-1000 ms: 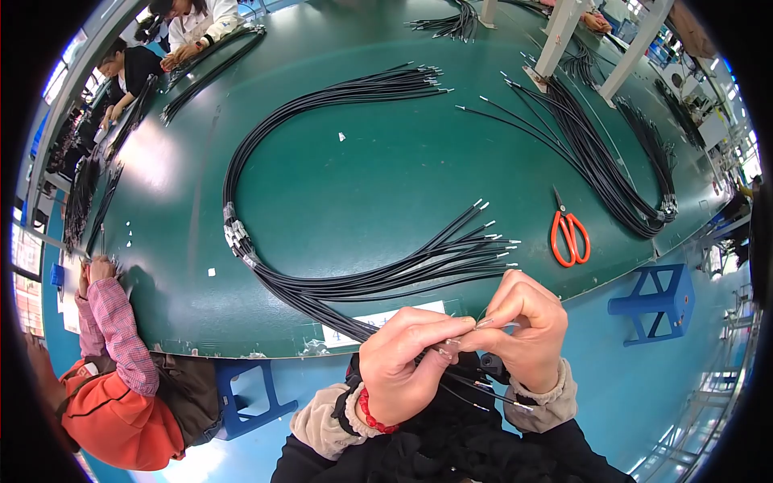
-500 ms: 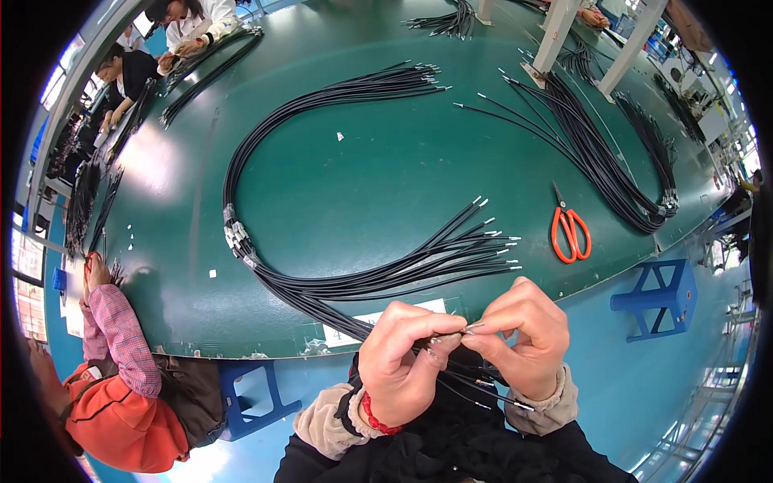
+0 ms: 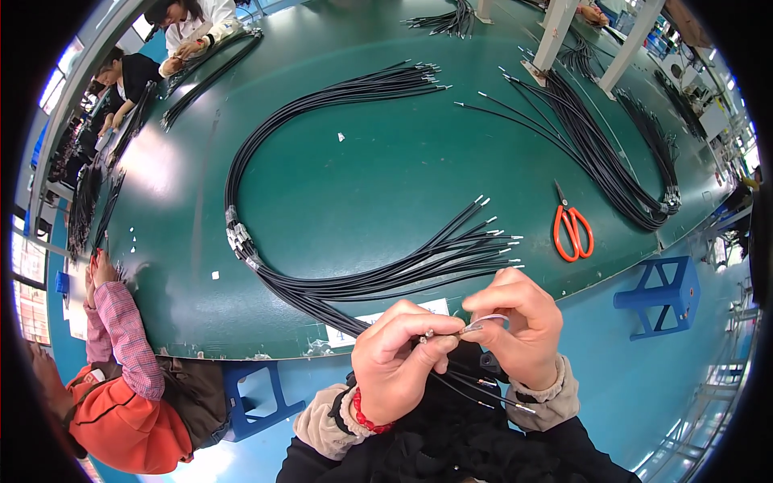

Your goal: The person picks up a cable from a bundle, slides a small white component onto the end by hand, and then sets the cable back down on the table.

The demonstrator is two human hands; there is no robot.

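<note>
My left hand (image 3: 398,362) pinches the metal-tipped end of a thin black cable (image 3: 475,394) that trails down over my lap. My right hand (image 3: 519,322) meets it fingertip to fingertip and holds a small clear sleeve or strip of tape (image 3: 487,324) at the cable tip. Both hands hover just past the near edge of the green table (image 3: 346,177). On the table right in front of them lies a curved bundle of black cables (image 3: 322,282) with silver ends fanned out toward the right.
Orange-handled scissors (image 3: 572,229) lie to the right of the bundle. Another cable bundle (image 3: 612,161) curves along the far right. A white label (image 3: 358,326) sits at the table edge. A person in an orange top (image 3: 121,402) works at my left; blue stools (image 3: 656,294) stand below the table.
My two hands have drifted slightly lower and rightward while the fingertips kept working on the cable end. The bundles and scissors on the table have stayed put.
</note>
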